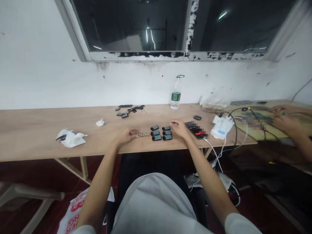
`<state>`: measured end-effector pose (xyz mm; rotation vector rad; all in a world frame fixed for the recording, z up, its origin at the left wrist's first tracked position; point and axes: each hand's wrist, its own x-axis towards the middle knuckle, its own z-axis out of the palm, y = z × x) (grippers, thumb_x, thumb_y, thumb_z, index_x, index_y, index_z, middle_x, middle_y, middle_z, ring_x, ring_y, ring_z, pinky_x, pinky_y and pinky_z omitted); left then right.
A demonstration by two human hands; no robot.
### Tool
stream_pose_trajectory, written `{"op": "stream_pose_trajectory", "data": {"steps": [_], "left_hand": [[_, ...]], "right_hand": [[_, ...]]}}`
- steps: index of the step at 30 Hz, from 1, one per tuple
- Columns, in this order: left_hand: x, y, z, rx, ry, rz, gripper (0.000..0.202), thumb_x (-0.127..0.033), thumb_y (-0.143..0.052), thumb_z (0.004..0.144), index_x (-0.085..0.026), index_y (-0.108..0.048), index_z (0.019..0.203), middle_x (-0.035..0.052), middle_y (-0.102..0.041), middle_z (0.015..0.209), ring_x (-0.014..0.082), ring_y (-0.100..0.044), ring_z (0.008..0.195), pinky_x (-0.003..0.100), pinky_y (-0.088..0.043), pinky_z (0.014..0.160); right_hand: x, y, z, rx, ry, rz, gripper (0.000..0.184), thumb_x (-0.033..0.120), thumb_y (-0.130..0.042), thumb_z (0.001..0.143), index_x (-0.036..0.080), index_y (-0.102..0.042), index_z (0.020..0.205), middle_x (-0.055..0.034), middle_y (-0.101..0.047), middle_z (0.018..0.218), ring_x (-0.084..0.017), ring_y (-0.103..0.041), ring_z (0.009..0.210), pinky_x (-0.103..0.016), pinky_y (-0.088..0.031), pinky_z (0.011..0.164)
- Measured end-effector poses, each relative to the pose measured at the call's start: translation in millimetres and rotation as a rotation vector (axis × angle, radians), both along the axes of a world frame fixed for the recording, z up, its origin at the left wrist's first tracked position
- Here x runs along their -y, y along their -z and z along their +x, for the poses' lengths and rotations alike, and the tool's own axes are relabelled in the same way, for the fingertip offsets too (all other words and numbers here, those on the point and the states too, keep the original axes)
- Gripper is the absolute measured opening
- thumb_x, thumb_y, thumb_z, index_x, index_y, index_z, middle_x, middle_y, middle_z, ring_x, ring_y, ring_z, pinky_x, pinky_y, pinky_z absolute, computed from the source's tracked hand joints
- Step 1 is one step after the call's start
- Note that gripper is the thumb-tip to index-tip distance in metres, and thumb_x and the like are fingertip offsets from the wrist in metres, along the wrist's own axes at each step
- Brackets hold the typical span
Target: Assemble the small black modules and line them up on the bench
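Several small black cases with grey-green faces [156, 137] lie in two columns near the table's front edge. To their left is a short row of small metallic cylinders [145, 134]. My left hand [126, 135] rests at the left end of this row, thumb and forefinger apart, and no object shows between them. My right hand [179, 128] is beside the upper right case [166, 128], fingers stretched leftward with nothing visible in them. Whether its fingertips touch that case is unclear. Farther back lies a loose pile of similar black pieces [133, 110] with tiny light bits.
A phone [195, 130] and a white power strip [221, 126] with cables lie to the right. A water bottle [175, 96] and a plastic bag [215, 100] stand behind. Crumpled tissue [71, 138] is at left. Another person's hands [284, 118] work at far right.
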<state>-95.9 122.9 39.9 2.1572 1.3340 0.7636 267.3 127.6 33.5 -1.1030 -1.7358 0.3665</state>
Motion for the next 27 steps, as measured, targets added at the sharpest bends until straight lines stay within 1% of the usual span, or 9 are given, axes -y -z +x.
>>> {"op": "stream_pose_trajectory", "data": {"steps": [2, 5, 8, 11, 14, 16, 19, 24, 27], "left_hand": [[0.1, 1.4, -1.5, -0.015, 0.022, -0.006, 0.057, -0.052, -0.074, 0.075, -0.022, -0.07, 0.122, 0.0091, -0.073, 0.12, 0.0311, -0.069, 0.106, 0.043, -0.055, 0.094], [-2.4, 5.0, -3.2, -0.011, 0.07, -0.024, 0.059, -0.053, -0.071, 0.077, -0.021, -0.068, 0.126, 0.0093, -0.072, 0.124, 0.0308, -0.068, 0.107, 0.043, -0.054, 0.095], [-4.2, 7.1, -3.2, -0.009, 0.094, -0.026, 0.059, -0.053, -0.069, 0.079, -0.02, -0.067, 0.128, 0.0094, -0.071, 0.125, 0.0296, -0.069, 0.105, 0.041, -0.055, 0.094], [-2.4, 5.4, -1.0, -0.028, 0.087, 0.008, 0.054, -0.052, -0.067, 0.081, -0.02, -0.069, 0.124, 0.0084, -0.071, 0.124, 0.0274, -0.069, 0.099, 0.04, -0.055, 0.09], [1.0, 1.7, 1.2, -0.051, 0.052, 0.01, 0.053, -0.052, -0.068, 0.079, -0.019, -0.071, 0.121, 0.0078, -0.074, 0.115, 0.025, -0.068, 0.087, 0.038, -0.057, 0.083], [2.5, 0.3, 1.7, -0.048, 0.034, -0.001, 0.053, -0.054, -0.069, 0.079, -0.02, -0.071, 0.12, 0.0072, -0.076, 0.111, 0.0243, -0.068, 0.085, 0.038, -0.057, 0.082], [2.5, 0.8, 1.2, -0.023, 0.036, -0.007, 0.054, -0.058, -0.067, 0.08, -0.02, -0.071, 0.119, 0.0074, -0.075, 0.114, 0.0247, -0.068, 0.089, 0.038, -0.056, 0.086], [0.8, 4.1, 1.3, 0.008, 0.055, 0.004, 0.057, -0.062, -0.066, 0.08, -0.021, -0.072, 0.118, 0.0075, -0.073, 0.12, 0.0263, -0.069, 0.1, 0.038, -0.055, 0.092], [-1.8, 6.1, 0.4, 0.033, 0.005, 0.025, 0.057, -0.067, -0.056, 0.086, -0.02, -0.073, 0.113, 0.0071, -0.074, 0.115, 0.0281, -0.068, 0.105, 0.038, -0.054, 0.094]], "right_hand": [[-3.7, 4.8, 11.9, 0.03, 0.021, -0.046, 0.022, 0.029, -0.059, 0.089, 0.017, -0.075, 0.098, -0.0091, -0.076, 0.106, -0.022, -0.069, 0.097, -0.035, -0.052, 0.092], [-8.2, 9.2, 23.4, 0.06, -0.021, -0.108, 0.024, 0.03, -0.06, 0.088, 0.016, -0.076, 0.099, -0.0096, -0.077, 0.104, -0.022, -0.07, 0.09, -0.034, -0.053, 0.087], [-8.7, 10.6, 28.1, 0.061, -0.096, -0.134, 0.025, 0.031, -0.06, 0.089, 0.017, -0.076, 0.1, -0.0096, -0.077, 0.102, -0.021, -0.07, 0.089, -0.033, -0.054, 0.086], [-7.3, 11.8, 29.6, 0.086, -0.115, -0.155, 0.022, 0.028, -0.06, 0.089, 0.017, -0.076, 0.1, -0.0091, -0.077, 0.102, -0.021, -0.07, 0.092, -0.033, -0.053, 0.088], [-6.8, 13.5, 29.9, 0.151, -0.073, -0.19, 0.019, 0.02, -0.061, 0.087, 0.016, -0.076, 0.098, -0.0089, -0.077, 0.1, -0.021, -0.07, 0.091, -0.031, -0.052, 0.088], [-7.4, 14.4, 29.8, 0.162, -0.023, -0.212, 0.018, 0.016, -0.061, 0.086, 0.015, -0.076, 0.096, -0.0088, -0.078, 0.098, -0.02, -0.07, 0.09, -0.03, -0.052, 0.087], [-9.6, 15.8, 29.4, 0.139, 0.036, -0.24, 0.018, 0.014, -0.06, 0.086, 0.015, -0.076, 0.092, -0.0087, -0.078, 0.096, -0.02, -0.071, 0.088, -0.029, -0.052, 0.088], [-12.0, 18.0, 28.3, 0.152, 0.058, -0.26, 0.017, 0.014, -0.06, 0.084, 0.014, -0.076, 0.089, -0.0092, -0.078, 0.094, -0.02, -0.071, 0.087, -0.029, -0.052, 0.086], [-11.6, 17.7, 27.7, 0.167, 0.082, -0.261, 0.017, 0.014, -0.06, 0.083, 0.014, -0.077, 0.088, -0.0092, -0.078, 0.092, -0.02, -0.07, 0.084, -0.027, -0.052, 0.082]]}}
